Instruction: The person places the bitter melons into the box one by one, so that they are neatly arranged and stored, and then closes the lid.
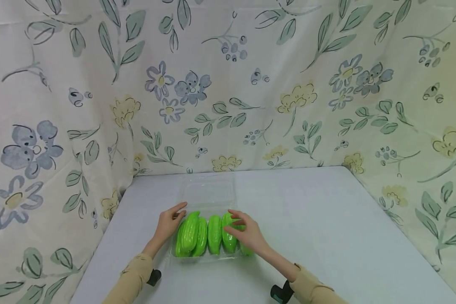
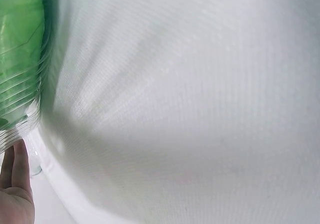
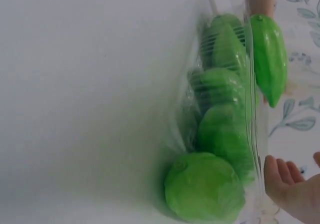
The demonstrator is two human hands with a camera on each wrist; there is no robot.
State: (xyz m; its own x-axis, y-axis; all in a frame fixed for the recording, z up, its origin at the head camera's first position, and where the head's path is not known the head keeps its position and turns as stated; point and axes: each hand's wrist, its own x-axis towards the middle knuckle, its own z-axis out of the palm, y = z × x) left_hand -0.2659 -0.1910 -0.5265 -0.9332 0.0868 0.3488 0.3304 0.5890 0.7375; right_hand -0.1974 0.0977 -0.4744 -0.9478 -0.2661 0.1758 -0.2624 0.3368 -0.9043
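A clear plastic box holds several green, ridged gourds, shiny and lying side by side, one stacked on top of others at the left. Another green gourd lies on the table just outside the box's right wall, partly covered by my right hand in the head view. My left hand is at the box's back left corner, its straight fingers right at the wall. Above the box's right side hovers my right hand, fingers loosely bent and apart, with nothing between them.
The box's transparent lid lies folded back behind it on the white table. A floral curtain hangs along the back and both sides. Dark wrist cameras sit under both forearms.
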